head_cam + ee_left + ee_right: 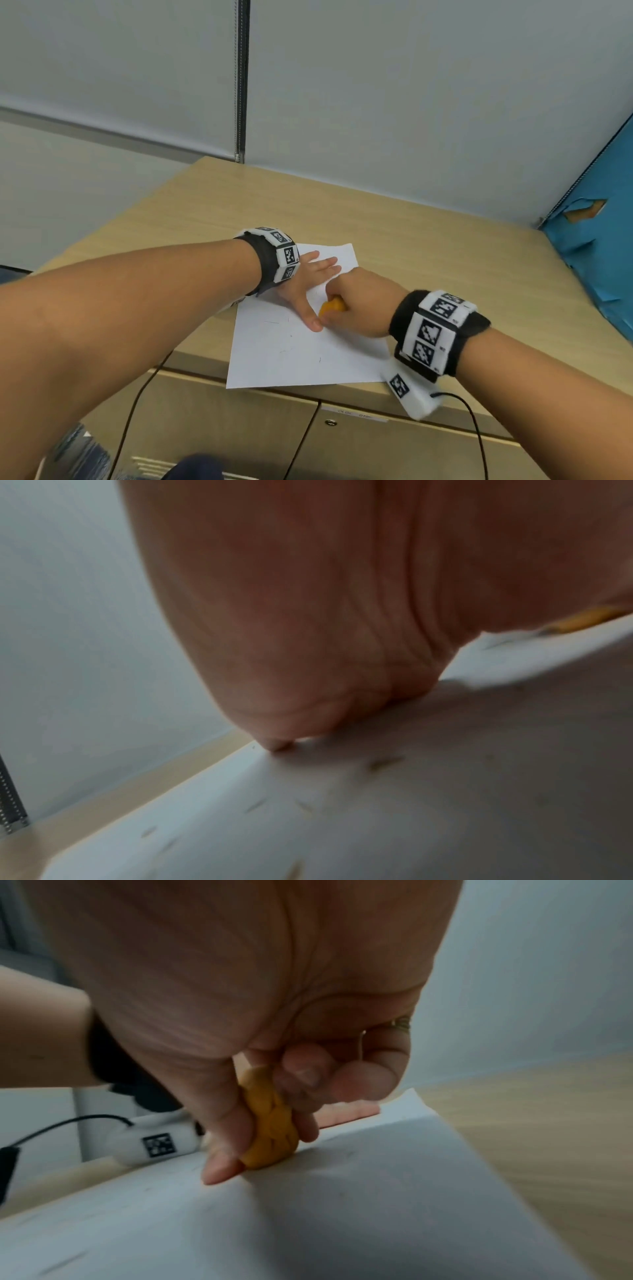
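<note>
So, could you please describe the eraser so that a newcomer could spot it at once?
On the wooden cabinet top lies a white sheet with two hands on it. The right hand pinches the eraser against the sheet, beside the thumb of the flat left hand. It is the only orange thing on the sheet, small and rounded.

- The eraser (331, 307) is orange-yellow.
- The sheet of paper (291, 349) is white, flecked with short dark strokes.
- The worktop (428, 233) is pale wood grain.
- The right wristband (433, 332) and left wristband (274, 258) are black, with white tiles printed in black square codes.
- The panel (599, 260) at far right is blue.
- The wall (411, 102) is pale grey.
</note>
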Motion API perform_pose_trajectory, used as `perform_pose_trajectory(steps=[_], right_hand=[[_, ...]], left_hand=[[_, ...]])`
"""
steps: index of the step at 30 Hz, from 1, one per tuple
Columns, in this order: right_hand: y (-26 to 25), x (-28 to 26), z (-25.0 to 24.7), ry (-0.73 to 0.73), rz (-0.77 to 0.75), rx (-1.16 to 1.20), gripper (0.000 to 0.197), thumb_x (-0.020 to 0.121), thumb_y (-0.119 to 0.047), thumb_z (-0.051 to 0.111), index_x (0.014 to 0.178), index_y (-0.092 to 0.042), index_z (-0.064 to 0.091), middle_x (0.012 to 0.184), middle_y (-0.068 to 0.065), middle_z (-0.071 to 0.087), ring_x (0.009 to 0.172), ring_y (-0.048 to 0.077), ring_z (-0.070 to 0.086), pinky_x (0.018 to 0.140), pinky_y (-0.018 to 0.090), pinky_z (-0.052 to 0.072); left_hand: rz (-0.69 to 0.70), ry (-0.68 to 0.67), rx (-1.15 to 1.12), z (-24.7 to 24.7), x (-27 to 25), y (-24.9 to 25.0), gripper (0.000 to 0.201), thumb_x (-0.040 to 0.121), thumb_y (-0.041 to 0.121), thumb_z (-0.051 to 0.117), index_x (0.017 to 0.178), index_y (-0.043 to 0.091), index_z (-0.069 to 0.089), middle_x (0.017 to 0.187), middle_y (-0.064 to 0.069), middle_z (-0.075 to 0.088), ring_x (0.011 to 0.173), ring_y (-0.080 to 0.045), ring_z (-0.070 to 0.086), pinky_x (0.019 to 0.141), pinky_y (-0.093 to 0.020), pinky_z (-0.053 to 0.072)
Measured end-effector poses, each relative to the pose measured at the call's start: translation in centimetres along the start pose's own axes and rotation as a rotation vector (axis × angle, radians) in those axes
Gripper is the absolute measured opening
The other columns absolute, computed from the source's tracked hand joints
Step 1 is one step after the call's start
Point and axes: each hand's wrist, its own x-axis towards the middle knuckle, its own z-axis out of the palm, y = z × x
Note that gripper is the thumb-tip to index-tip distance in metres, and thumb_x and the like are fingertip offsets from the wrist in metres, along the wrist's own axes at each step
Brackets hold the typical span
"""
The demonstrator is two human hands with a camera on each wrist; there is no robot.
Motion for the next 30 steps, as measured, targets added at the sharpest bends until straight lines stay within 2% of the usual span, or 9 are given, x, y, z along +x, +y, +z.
perform_pose_trajectory(steps=[4, 7, 9, 12, 14, 16, 19, 25, 30], right_hand=[[1.4, 0.7, -1.4, -0.023, 0.0, -0.084, 0.027, 0.09, -0.047, 0.062, 0.085, -0.021, 0.066, 0.076, -0.008, 0.059, 0.074, 0.016, 0.058, 0.07, 0.035, 0.054], [2.7, 2.5, -2.3, 0.056, 0.123, -0.105, 0.025, 0.089, -0.043, 0.059, 0.077, -0.021, 0.061, 0.079, 0.0, 0.06, 0.078, 0.025, 0.062, 0.064, 0.033, 0.051], [1.7, 2.0, -1.7, 0.065, 0.1, -0.113, 0.023, 0.088, -0.038, 0.059, 0.078, -0.018, 0.06, 0.078, 0.001, 0.06, 0.076, 0.025, 0.062, 0.063, 0.032, 0.051], [-0.6, -0.4, -0.5, -0.027, -0.07, -0.09, 0.029, 0.089, -0.042, 0.064, 0.08, -0.015, 0.066, 0.071, -0.003, 0.06, 0.064, 0.014, 0.055, 0.059, 0.03, 0.047], [-0.4, -0.6, -0.6, -0.057, -0.094, -0.079, 0.03, 0.089, -0.047, 0.066, 0.081, -0.018, 0.069, 0.067, -0.008, 0.057, 0.061, 0.006, 0.05, 0.06, 0.03, 0.046], [1.1, 0.9, -1.6, -0.013, -0.033, -0.106, 0.031, 0.087, -0.048, 0.065, 0.081, -0.018, 0.07, 0.071, -0.005, 0.062, 0.067, 0.012, 0.058, 0.067, 0.034, 0.054], [2.3, 2.5, -2.1, 0.064, 0.072, -0.078, 0.029, 0.087, -0.043, 0.063, 0.074, -0.018, 0.064, 0.073, 0.001, 0.063, 0.07, 0.02, 0.06, 0.063, 0.033, 0.051], [-0.5, -0.4, -0.6, -0.047, -0.08, -0.052, 0.031, 0.087, -0.044, 0.067, 0.078, -0.014, 0.069, 0.067, -0.004, 0.058, 0.061, 0.011, 0.053, 0.063, 0.035, 0.054], [2.4, 1.9, -2.1, 0.064, 0.098, -0.089, 0.032, 0.085, -0.041, 0.063, 0.071, -0.012, 0.065, 0.07, 0.004, 0.064, 0.067, 0.024, 0.063, 0.062, 0.035, 0.055]], left_hand=[[-0.003, -0.009, 0.034, 0.0, 0.2, -0.1, 0.139, 0.059, 0.089, 0.059, 0.152, 0.028, -0.024, 0.16, 0.004, -0.029, 0.149, -0.032, -0.02, 0.117, -0.056, -0.004], [-0.006, -0.016, 0.037, -0.2, 0.0, -0.1, 0.148, 0.049, 0.09, 0.063, 0.152, 0.029, -0.025, 0.16, 0.004, -0.03, 0.148, -0.031, -0.021, 0.116, -0.056, -0.005], [-0.003, -0.016, 0.035, -0.1, -0.1, 0.0, 0.153, 0.045, 0.088, 0.067, 0.151, 0.03, -0.026, 0.16, 0.004, -0.03, 0.148, -0.031, -0.022, 0.116, -0.057, -0.006], [-0.01, -0.014, 0.048, 0.1, 0.0, 0.1, 0.156, 0.043, 0.09, 0.067, 0.151, 0.028, -0.026, 0.16, 0.004, -0.03, 0.148, -0.031, -0.022, 0.116, -0.058, -0.004], [-0.01, -0.015, 0.057, 0.1, 0.2, 0.0, 0.159, 0.037, 0.094, 0.063, 0.151, 0.028, -0.027, 0.16, 0.003, -0.03, 0.148, -0.032, -0.021, 0.116, -0.058, -0.004], [-0.006, -0.017, 0.065, 0.0, 0.0, 0.0, 0.158, 0.037, 0.094, 0.062, 0.15, 0.029, -0.027, 0.16, 0.004, -0.031, 0.149, -0.031, -0.021, 0.116, -0.058, -0.003], [-0.006, -0.013, 0.039, -0.1, -0.2, 0.1, 0.152, 0.046, 0.089, 0.067, 0.15, 0.032, -0.028, 0.16, 0.004, -0.031, 0.148, -0.031, -0.022, 0.116, -0.057, -0.005], [-0.023, -0.026, 0.043, 0.0, 0.0, 0.1, 0.161, 0.031, 0.096, 0.06, 0.15, 0.032, -0.027, 0.159, 0.004, -0.033, 0.148, -0.03, -0.023, 0.115, -0.061, -0.004], [-0.026, -0.021, 0.04, -0.1, -0.3, 0.1, 0.154, 0.044, 0.091, 0.066, 0.15, 0.031, -0.027, 0.158, 0.007, -0.033, 0.148, -0.028, -0.024, 0.116, -0.059, -0.006]])
